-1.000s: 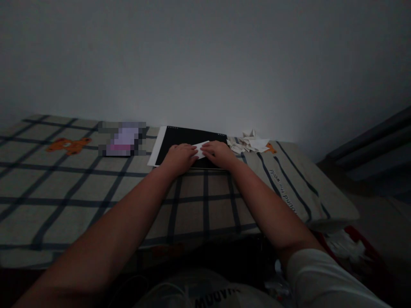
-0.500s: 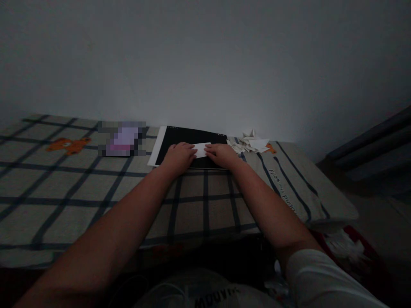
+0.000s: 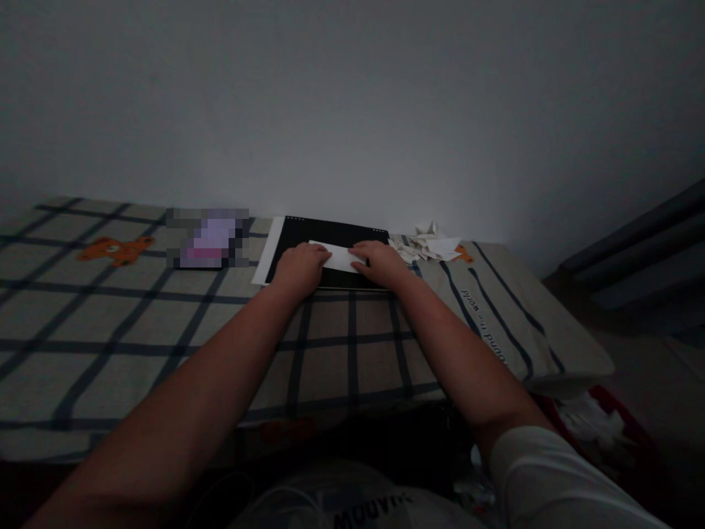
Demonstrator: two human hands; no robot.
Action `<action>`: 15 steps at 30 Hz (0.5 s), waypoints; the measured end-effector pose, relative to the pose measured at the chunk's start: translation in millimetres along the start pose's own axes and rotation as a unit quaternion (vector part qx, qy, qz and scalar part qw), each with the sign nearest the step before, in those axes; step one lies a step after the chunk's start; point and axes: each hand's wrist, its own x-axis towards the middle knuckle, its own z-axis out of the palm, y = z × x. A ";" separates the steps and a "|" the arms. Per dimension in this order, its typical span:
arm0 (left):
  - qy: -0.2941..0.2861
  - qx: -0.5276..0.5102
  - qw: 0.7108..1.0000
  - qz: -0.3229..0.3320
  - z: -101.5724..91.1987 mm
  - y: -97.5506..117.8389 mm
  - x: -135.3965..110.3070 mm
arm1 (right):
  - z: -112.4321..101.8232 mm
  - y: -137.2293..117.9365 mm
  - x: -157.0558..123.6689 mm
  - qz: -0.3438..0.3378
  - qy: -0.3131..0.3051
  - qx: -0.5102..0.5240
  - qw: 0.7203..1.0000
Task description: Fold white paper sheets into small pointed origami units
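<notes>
A small white strip of paper [image 3: 340, 258] lies over a flat black board [image 3: 335, 229] with a pale left margin. My left hand [image 3: 302, 268] has its closed fingers on the paper's left end. At the right end, my right hand [image 3: 381, 263] pinches the paper between thumb and fingers. Both palms rest low over the board's near part and hide some of it. A pile of folded white paper pieces [image 3: 427, 244] sits just to the right of the board.
A checked cloth [image 3: 220, 319] covers the surface, which meets a grey wall [image 3: 352, 110] at the back. Left of the board lies a blurred purple-screened phone [image 3: 212, 239]. A red container [image 3: 611, 419] holding crumpled white material stands below the right edge.
My left hand has shifted slightly left, and more of the paper shows between my hands. The paper's slant has changed, its left end now higher. My right hand has barely moved.
</notes>
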 end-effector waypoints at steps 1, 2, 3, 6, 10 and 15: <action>-0.003 0.001 1.000 0.001 0.4 -0.5 0.3 | 1.6 1.4 -0.1 0.002 -0.002 0.004 1.000; -0.006 0.001 1.000 0.000 0.7 -0.9 0.5 | 2.9 2.7 -0.2 0.002 -0.005 0.010 1.000; -0.007 0.001 1.000 0.000 0.7 -1.0 0.7 | 3.8 3.7 -0.3 0.001 -0.007 0.016 1.000; -0.004 -0.008 1.000 0.004 -0.4 -0.2 0.8 | 5.1 4.7 0.1 0.003 -0.005 0.038 0.999; -0.008 -0.025 1.000 0.006 -2.1 2.2 0.1 | 6.4 1.1 2.1 0.033 0.015 0.096 0.995; -0.013 -0.037 0.999 0.029 1.0 3.5 -2.2 | 5.2 -4.3 5.5 0.099 -0.011 0.270 0.958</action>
